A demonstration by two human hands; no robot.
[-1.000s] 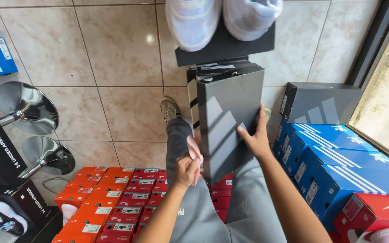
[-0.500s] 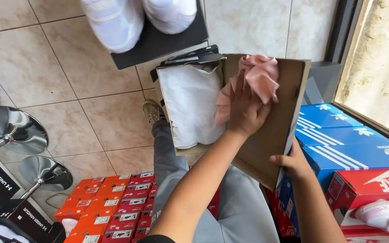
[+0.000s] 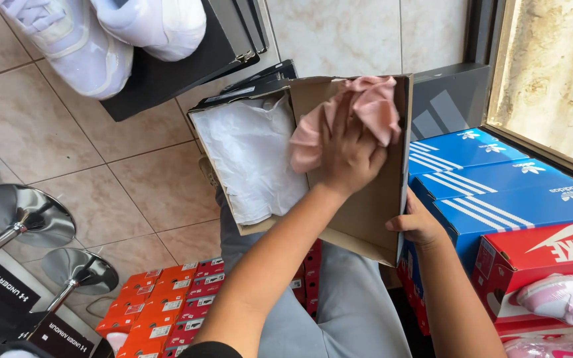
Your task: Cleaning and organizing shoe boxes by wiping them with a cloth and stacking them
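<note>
Head view: left hand (image 3: 349,156) presses a pink cloth (image 3: 359,113) flat inside the open shoe box (image 3: 366,212), at 12 o'clock; grip spread, not clamped. Right hand (image 3: 419,222) clamps the box edge at 3 o'clock, fingers hidden behind it. White paper (image 3: 250,156) covers the contents.

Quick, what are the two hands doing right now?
Left hand: fingers spread, pressing a pink cloth against the inside of the open box lid.
Right hand: gripping the lid's edge.
</note>
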